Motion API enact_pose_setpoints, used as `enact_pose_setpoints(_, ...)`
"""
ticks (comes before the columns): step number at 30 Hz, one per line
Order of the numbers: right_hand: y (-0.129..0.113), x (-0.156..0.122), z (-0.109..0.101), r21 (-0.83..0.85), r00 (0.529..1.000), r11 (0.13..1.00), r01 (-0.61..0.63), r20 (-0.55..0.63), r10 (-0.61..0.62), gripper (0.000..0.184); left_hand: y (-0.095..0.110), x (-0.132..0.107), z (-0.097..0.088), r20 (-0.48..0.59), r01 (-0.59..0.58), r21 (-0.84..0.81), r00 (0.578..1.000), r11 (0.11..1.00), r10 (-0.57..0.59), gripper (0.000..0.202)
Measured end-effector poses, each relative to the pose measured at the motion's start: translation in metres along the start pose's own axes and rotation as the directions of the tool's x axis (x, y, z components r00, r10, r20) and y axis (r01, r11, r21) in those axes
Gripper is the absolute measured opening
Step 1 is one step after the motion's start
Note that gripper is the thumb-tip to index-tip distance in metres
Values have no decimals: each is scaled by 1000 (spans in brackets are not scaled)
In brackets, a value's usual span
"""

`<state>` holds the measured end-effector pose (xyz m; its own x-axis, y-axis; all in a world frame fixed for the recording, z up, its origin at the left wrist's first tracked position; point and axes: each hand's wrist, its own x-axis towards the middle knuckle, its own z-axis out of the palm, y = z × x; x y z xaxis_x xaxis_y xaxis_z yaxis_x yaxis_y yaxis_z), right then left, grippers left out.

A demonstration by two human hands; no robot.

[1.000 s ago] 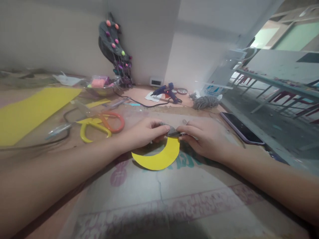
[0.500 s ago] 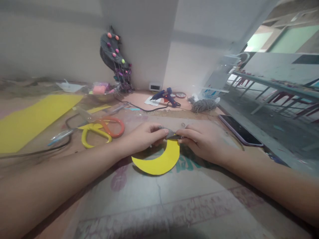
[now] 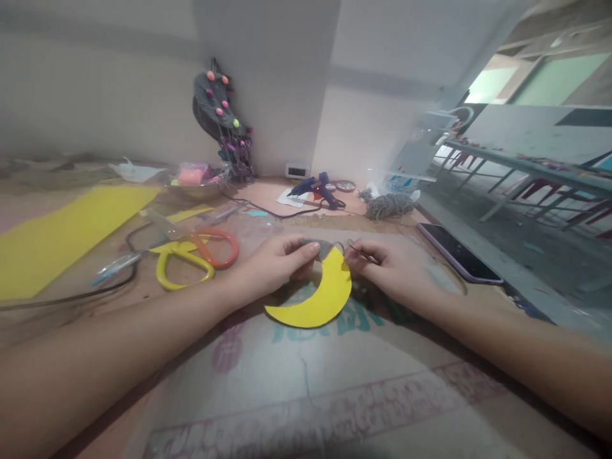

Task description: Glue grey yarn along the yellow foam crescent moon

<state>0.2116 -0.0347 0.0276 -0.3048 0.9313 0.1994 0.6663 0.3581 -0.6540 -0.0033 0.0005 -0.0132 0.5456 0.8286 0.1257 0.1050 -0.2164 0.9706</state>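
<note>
A yellow crescent-shaped cutout [image 3: 319,295] lies in the middle of the work surface between my hands. My left hand [image 3: 276,263] pinches the crescent's upper tip, where a grey strand of yarn [image 3: 321,245] runs across it. My right hand [image 3: 394,269] is closed in a pinch on a thin dark needle-like piece [image 3: 359,253] at the end of that strand, just right of the tip. Both forearms reach in from the bottom corners.
Yellow and orange scissors [image 3: 192,252] and a pen [image 3: 116,263] lie to the left near a yellow sheet [image 3: 57,236]. A blue glue gun [image 3: 315,188], a grey yarn ball [image 3: 387,205] and a bowl [image 3: 196,182] sit farther back. A phone [image 3: 458,252] lies right.
The grey piece held flat between both hands has spread apart: my right hand pulled slightly right with the needle-like piece. The crescent shifted right and its tip now shows between the hands.
</note>
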Motion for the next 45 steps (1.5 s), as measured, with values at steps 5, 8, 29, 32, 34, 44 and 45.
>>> enact_pose_setpoints(5, 5, 0, 7, 254, 992, 962, -99, 100, 76, 31, 1, 1, 0, -51, 9, 60, 999, 998, -5, 43)
enact_pose_setpoints(8, 10, -1, 10, 296, 994, 952, -79, 90, 55, 33, 5, 1, 1, -70, 41, 114, 997, 993, -33, 48)
enact_pose_setpoints(29, 18, 0, 12, 188, 998, 982, -8, 66, -4, 27, 4, 0, 2, -55, 109, 213, 994, 971, -99, 21)
enact_pose_setpoints(32, 16, -1, 12, 295, 997, 954, -46, 78, 24, 30, 1, 2, 2, -66, 85, 154, 995, 984, -75, 12)
enact_pose_setpoints(34, 16, -1, 13, 377, 995, 923, -73, 95, 41, 31, 2, 3, 2, -54, 72, 68, 996, 995, -68, 8)
enact_pose_setpoints(44, 16, -2, 7, -90, 980, 975, 201, 18, -200, 22, 11, -2, 0, -92, -18, 203, 995, 979, 37, 34)
enact_pose_setpoints(45, 15, -3, 4, -200, 958, 939, 279, -7, -286, 22, 12, -2, 0, -105, -9, 233, 994, 972, 34, 33)
